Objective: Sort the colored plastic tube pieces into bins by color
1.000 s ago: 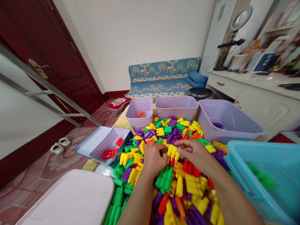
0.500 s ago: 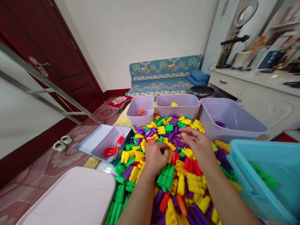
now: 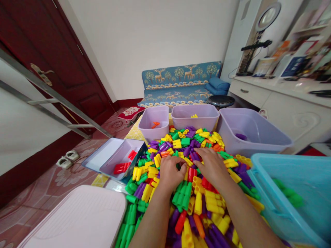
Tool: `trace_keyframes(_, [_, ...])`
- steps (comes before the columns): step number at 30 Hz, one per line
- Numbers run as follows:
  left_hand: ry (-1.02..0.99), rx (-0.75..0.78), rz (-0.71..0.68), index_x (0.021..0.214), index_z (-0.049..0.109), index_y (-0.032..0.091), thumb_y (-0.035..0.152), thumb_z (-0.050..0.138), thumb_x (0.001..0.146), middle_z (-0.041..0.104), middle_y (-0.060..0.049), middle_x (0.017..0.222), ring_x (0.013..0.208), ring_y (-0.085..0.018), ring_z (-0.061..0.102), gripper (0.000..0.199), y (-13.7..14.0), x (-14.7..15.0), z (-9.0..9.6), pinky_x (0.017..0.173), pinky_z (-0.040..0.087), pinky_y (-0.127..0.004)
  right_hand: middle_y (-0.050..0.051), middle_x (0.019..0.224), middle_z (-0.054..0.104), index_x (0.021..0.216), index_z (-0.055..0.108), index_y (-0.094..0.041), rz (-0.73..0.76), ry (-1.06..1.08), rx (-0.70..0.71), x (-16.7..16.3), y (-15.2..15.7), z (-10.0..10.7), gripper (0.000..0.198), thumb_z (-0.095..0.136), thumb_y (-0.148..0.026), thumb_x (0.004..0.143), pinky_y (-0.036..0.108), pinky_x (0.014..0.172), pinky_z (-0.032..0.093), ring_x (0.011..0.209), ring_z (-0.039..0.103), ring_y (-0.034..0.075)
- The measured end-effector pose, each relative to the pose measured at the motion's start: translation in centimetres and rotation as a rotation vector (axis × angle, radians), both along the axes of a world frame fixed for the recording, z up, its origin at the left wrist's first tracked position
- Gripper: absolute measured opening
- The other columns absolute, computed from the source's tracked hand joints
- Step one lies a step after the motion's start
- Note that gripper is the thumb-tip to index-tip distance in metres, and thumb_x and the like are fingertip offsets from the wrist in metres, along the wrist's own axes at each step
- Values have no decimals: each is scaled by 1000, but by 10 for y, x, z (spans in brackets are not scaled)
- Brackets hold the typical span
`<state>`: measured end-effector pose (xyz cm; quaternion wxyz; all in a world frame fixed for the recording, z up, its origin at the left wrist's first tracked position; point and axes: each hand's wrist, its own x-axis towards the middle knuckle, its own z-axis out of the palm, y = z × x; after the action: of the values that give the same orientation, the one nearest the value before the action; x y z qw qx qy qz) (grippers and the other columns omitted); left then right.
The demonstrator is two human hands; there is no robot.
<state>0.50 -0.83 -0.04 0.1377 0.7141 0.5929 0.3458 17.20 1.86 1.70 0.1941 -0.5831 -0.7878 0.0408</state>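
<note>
A heap of plastic bullet-shaped building blocks (image 3: 182,195) in green, yellow, purple, red and orange spreads before me. My left hand (image 3: 171,172) rests on the middle of the heap, its fingers curled and thumb bent toward the index finger. Whatever lies between those fingertips is hidden. To its right, my right hand (image 3: 211,164) reaches palm down over the heap, fingers stretched and thumb apart. Its fingertips are by purple blocks (image 3: 194,155), and I see nothing held in it. Below the hands lies a joined green block (image 3: 182,195).
Behind the heap stand lilac bins: left (image 3: 153,131) with orange blocks, middle (image 3: 195,123) with yellow, right (image 3: 254,146) with purple. A turquoise bin (image 3: 269,193) at right holds green blocks. An open box (image 3: 111,168) at left holds red ones. A pale lid (image 3: 77,217) lies nearer.
My right hand has moved left and lowered onto the heap, closer to my left hand. The yellow block in the middle bin sits lower and is turned differently. My left hand stays nearly still.
</note>
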Motion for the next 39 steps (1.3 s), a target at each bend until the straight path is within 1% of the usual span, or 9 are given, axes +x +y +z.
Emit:
trace_keyframes(4, [-31,-1,1,78,73,23,19,60,75,72,0,77,78,-19,63,14,1,0,-1,71,43,-29,5,114,65,116,64,-23,50,8,5,-2,-4,4,36,62,-16,80,44,94,42,108,57,27])
trace_keyframes(10, [-83,60,-34,107,68,24,19,62,75,69,-2,89,88,-21,63,33,1,-2,-3,81,47,-33,3,102,62,97,67,-22,104,93,-31,-1,-8,2,19,61,-16,80,35,79,46,89,62,20])
trace_keyframes(12, [-99,71,-78,108,68,24,20,63,76,69,-4,97,93,-22,62,32,1,-2,-3,85,47,-34,3,101,62,93,65,-21,139,172,-18,-1,-9,0,14,60,-16,80,34,80,46,90,61,20])
trace_keyframes(16, [-197,89,-174,110,66,23,20,62,80,68,-5,106,99,-21,61,31,1,0,0,89,46,-32,3,97,64,95,58,-21,180,478,-35,-2,-14,-4,11,56,-21,84,32,81,47,90,62,18])
trace_keyframes(20, [-254,57,-225,95,69,19,22,59,85,69,-4,86,81,-18,62,15,1,1,4,76,46,-27,2,88,67,94,57,-21,165,636,-105,-5,-18,-5,11,56,-26,85,30,74,49,82,64,17])
trace_keyframes(23, [-253,18,-251,85,68,17,23,57,87,66,-2,75,71,-17,60,13,1,2,6,68,45,-25,3,88,68,95,59,-21,186,650,-122,-5,-19,-7,13,55,-27,84,31,72,50,80,64,18])
trace_keyframes(27, [-251,11,-240,86,68,17,22,56,88,68,-3,78,74,-17,61,14,1,2,6,70,44,-25,4,91,68,99,62,-21,193,620,-77,-5,-19,-12,16,55,-26,85,33,74,50,80,63,19])
trace_keyframes(31, [-249,-8,-235,88,70,18,22,54,88,69,-2,77,72,-17,61,16,2,2,4,69,45,-25,4,91,69,99,62,-21,196,633,-90,-5,-19,-14,16,55,-26,86,31,74,51,80,64,18])
trace_keyframes(39, [-305,-9,-224,96,72,19,22,53,89,73,-4,88,83,-19,66,20,2,2,1,81,49,-29,4,87,71,103,63,-20,155,633,-77,-7,-18,-17,21,57,-30,85,33,74,53,78,66,19])
